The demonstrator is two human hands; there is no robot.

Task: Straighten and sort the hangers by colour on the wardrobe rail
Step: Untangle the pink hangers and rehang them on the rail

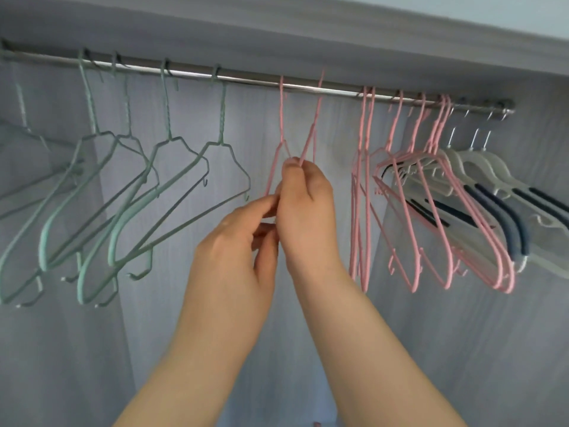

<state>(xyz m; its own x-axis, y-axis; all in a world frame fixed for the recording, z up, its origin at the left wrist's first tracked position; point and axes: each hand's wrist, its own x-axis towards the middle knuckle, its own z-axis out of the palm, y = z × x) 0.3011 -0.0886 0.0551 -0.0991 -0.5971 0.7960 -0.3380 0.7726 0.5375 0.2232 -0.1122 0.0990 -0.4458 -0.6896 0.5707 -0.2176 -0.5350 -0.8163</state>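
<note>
A steel rail (246, 77) runs across the wardrobe top. Several green wire hangers (129, 192) hang on its left part. Two pink hangers (281, 118) hang in the middle, their necks meeting at my hands. My right hand (303, 208) pinches both of them just below the necks. My left hand (237, 241) grips a pink hanger's lower shoulder beside it. Several more pink hangers (400, 211) hang bunched to the right. White hangers with dark blue pads (505, 211) hang at the rail's far right end.
The wardrobe's grey back wall (191, 303) lies behind everything. A top board (277, 26) sits just above the rail. Gaps on the rail lie on both sides of the two middle pink hangers.
</note>
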